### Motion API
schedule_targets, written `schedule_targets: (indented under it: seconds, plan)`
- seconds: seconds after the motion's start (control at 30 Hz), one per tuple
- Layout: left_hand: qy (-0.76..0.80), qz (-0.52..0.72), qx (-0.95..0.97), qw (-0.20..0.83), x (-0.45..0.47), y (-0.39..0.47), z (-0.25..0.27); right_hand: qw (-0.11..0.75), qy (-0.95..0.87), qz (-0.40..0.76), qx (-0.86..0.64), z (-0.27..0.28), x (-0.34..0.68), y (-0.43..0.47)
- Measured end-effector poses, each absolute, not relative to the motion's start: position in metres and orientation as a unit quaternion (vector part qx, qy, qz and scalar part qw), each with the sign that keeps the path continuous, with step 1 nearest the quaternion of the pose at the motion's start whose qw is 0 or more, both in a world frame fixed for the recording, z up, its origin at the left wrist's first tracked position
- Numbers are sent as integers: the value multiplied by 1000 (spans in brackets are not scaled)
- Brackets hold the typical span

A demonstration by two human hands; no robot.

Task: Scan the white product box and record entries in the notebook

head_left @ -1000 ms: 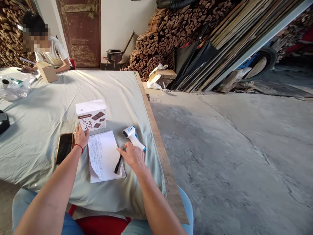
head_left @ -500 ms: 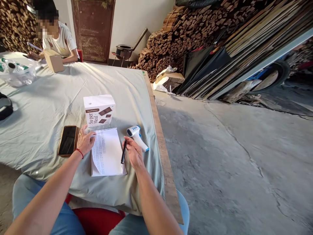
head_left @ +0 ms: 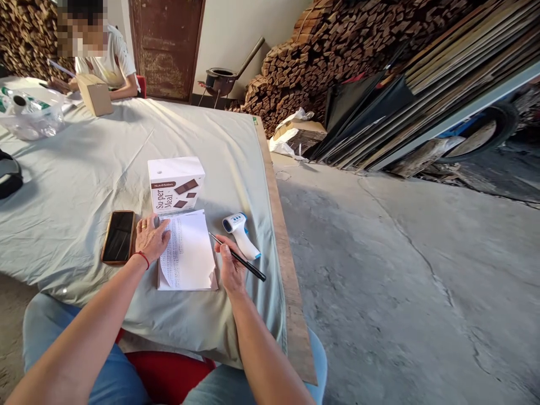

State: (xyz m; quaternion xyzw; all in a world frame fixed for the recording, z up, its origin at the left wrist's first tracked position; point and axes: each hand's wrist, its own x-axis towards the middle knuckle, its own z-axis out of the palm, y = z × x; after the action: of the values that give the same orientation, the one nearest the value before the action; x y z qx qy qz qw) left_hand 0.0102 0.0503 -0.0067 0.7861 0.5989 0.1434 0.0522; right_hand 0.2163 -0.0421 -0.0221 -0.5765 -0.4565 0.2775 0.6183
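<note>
A white notebook (head_left: 192, 253) with handwriting down its left side lies on the cloth-covered table. My left hand (head_left: 152, 237) rests on its upper left edge, fingers spread and holding nothing. Beside the notebook's right edge, my right hand (head_left: 231, 264) grips a black pen (head_left: 248, 266). The pen slants, its thin end toward the page and its thick end out to the lower right. A white and blue infrared thermometer (head_left: 241, 233) lies just beyond the right hand. Left of my left hand is a phone (head_left: 118, 237) in a brown case. Behind the notebook stands a white box (head_left: 177, 183).
Across the table a person (head_left: 107, 62) sits by a cardboard box (head_left: 95, 95). A plastic bag (head_left: 36, 118) and a dark object (head_left: 9, 175) are at the left. The table's wooden edge (head_left: 291, 287) runs along the right, above concrete floor. Stacked firewood (head_left: 304, 67) stands behind.
The pen has turned in my right hand, from nearly upright to slanting with its thick end to the lower right. My left hand has slid slightly right onto the page.
</note>
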Motion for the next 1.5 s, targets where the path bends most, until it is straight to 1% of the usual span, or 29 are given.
schedule_targets:
  seconds: [0.07, 0.17, 0.27, 0.33, 0.53, 0.67, 0.77, 0.93, 1.23, 1.5]
  plan:
    - [597, 126, 791, 45, 12, 50, -5, 627, -459, 280, -563, -17, 208, -43]
    - [588, 103, 801, 43, 13, 50, -3, 640, -449, 327, -530, -15, 192, -44]
    - [576, 90, 811, 48, 12, 50, -2, 618, -444, 387, -521, -22, 178, -45]
    - [572, 89, 814, 49, 12, 50, -2, 594, -452, 400, -532, -28, 172, -44]
    - [567, 89, 817, 50, 12, 49, -4, 556, -470, 359, -584, -40, 171, -39]
    - [564, 112, 815, 71, 12, 49, -7, 533, -505, 318, -600, -42, 172, -39]
    - [566, 103, 815, 69, 12, 49, -7, 523, -521, 300, -605, -44, 172, -40]
    - [567, 86, 817, 66, 12, 48, -6, 512, -531, 294, -608, -48, 171, -40]
    - [564, 113, 814, 80, 12, 48, -8, 499, -541, 285, -613, -50, 171, -41]
    - [569, 89, 814, 72, 12, 47, -5, 495, -541, 290, -614, -52, 172, -41]
